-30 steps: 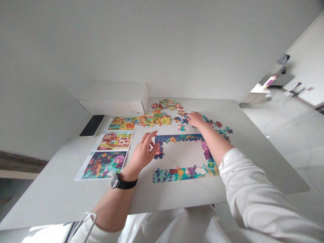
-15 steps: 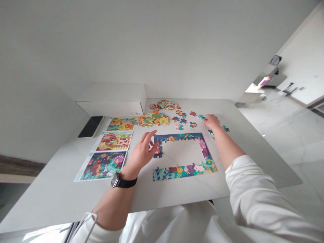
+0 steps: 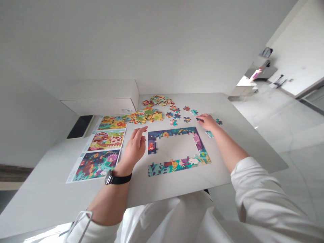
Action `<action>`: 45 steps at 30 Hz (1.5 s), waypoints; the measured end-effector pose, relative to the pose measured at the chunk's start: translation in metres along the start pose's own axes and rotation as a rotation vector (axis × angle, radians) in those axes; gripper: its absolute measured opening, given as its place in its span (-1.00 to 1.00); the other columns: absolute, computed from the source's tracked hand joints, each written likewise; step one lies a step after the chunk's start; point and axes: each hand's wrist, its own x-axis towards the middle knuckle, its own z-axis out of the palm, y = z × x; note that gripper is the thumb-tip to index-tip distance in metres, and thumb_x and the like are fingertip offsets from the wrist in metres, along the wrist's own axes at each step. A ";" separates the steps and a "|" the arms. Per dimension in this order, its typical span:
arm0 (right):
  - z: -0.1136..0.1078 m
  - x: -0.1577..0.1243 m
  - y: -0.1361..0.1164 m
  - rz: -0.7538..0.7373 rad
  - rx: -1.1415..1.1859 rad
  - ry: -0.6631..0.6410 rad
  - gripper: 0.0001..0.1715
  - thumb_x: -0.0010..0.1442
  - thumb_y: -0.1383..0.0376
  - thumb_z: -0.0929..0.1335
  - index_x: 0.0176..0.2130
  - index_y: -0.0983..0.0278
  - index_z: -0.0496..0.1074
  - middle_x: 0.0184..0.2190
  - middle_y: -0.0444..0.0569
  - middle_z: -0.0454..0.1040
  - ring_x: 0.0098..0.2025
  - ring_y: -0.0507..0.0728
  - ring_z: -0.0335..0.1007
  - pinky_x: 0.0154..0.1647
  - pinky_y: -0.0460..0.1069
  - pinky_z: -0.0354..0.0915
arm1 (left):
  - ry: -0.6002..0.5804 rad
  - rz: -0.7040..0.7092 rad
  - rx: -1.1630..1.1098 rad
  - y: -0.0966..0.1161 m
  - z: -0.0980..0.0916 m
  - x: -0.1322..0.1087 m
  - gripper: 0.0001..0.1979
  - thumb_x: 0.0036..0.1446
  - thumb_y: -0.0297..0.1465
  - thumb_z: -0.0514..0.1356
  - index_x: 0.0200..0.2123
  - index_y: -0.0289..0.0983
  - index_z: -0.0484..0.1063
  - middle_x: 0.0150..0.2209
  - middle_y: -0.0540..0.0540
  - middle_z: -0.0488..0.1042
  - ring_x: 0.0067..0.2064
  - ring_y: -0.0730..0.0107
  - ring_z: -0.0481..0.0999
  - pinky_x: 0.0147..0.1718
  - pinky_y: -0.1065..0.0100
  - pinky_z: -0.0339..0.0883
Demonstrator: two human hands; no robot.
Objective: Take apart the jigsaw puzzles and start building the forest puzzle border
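My left hand (image 3: 134, 148), with a black watch (image 3: 118, 178) on its wrist, hovers left of a partly joined jigsaw frame (image 3: 167, 163). Its fingers are loosely extended and hold nothing. The frame shows a dark, leafy picture with animals, and its left side has a gap near the lower corner. Beyond the frame's upper right corner, my right hand (image 3: 207, 121) pinches a dark puzzle piece (image 3: 199, 119) at the tabletop. Several loose pieces lie around that hand, among them a teal piece (image 3: 209, 134) below it and a dark blue piece (image 3: 219, 121) to its right.
Picture sheets (image 3: 105, 140) of three scenes lie on the left of the table (image 3: 141, 192). Behind them are a dark phone (image 3: 80, 127) and a long white box (image 3: 98, 105). Piles of yellow pieces (image 3: 145, 116) and mixed pieces (image 3: 160, 100) stand near the wall.
My right hand has shifted slightly nearer and a dark piece now shows at its fingertips. My left hand has drawn away from the frame's left side. The whole view has turned a little.
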 end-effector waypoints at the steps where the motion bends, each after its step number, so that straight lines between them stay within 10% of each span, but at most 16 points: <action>1: -0.001 -0.005 -0.001 0.004 0.004 0.011 -0.47 0.40 0.21 0.37 0.31 0.13 0.54 0.25 0.09 0.55 0.30 0.27 0.42 0.42 0.17 0.26 | -0.002 -0.002 0.000 -0.002 0.001 0.000 -0.49 0.38 -0.50 -0.01 0.34 -0.19 0.34 0.17 -0.23 0.49 -0.13 0.32 0.62 0.02 0.18 0.56; 18: -0.011 -0.089 0.014 0.235 0.052 0.076 -0.57 0.34 0.19 0.42 0.15 0.19 0.64 0.24 0.11 0.55 0.29 0.27 0.45 0.41 0.10 0.27 | -0.002 -0.063 -0.048 -0.009 0.007 0.003 -0.51 0.37 -0.29 0.15 0.33 -0.17 0.35 0.12 -0.20 0.51 -0.25 0.39 0.56 -0.26 0.30 0.54; 45: 0.007 -0.095 0.007 0.246 -0.011 0.077 -0.40 0.41 0.01 0.38 0.33 0.12 0.52 0.42 0.19 0.34 0.46 0.40 0.21 0.49 0.33 0.10 | -0.031 -0.100 -0.071 -0.009 0.008 0.002 -0.48 0.35 -0.41 0.18 0.35 -0.23 0.34 0.07 -0.18 0.56 -0.23 0.44 0.55 -0.15 0.33 0.52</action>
